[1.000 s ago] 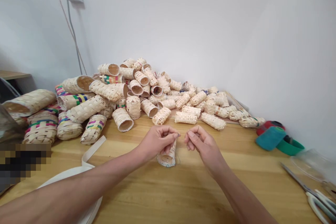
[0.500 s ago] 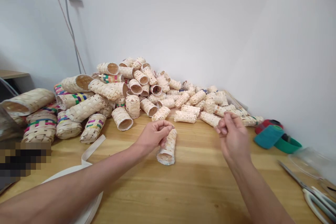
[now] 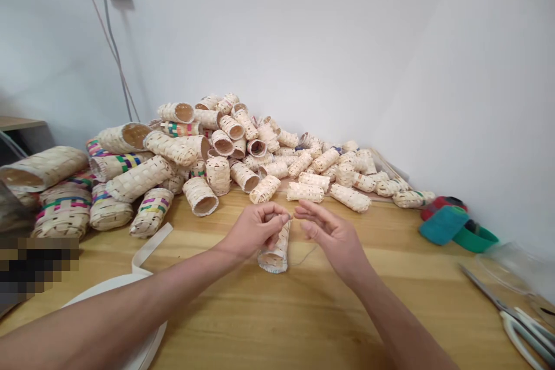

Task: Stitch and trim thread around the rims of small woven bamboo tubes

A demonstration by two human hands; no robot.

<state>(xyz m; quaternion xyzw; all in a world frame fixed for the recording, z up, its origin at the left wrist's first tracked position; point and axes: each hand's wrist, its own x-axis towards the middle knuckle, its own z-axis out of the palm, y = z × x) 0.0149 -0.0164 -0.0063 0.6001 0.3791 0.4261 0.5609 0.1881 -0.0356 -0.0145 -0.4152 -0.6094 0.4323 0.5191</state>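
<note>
Over a small woven tube basket point(image 3: 274, 259) lying on the table, my left hand point(image 3: 255, 230) is closed in a pinch. Whatever sits between its fingertips is too small to make out. Just to the right, my right hand point(image 3: 332, 237) has its fingers stretched and its thumb apart, close to the left fingertips. A thin thread point(image 3: 309, 255) hangs below the right hand, near the basket. The basket's open end, edged with pale cloth, faces me, and its upper part is partly behind the left hand.
A big pile of woven baskets point(image 3: 219, 176) lies along the wall. Scissors point(image 3: 505, 307) lie at the right, with a teal roll point(image 3: 444, 224) and a green ring point(image 3: 477, 239) behind them. A roll of white strip point(image 3: 150, 344) lies under my left forearm.
My right hand has come leftward to my left hand, and its fingers have gone from pinched to spread. The left hand stays pinched above the basket.
</note>
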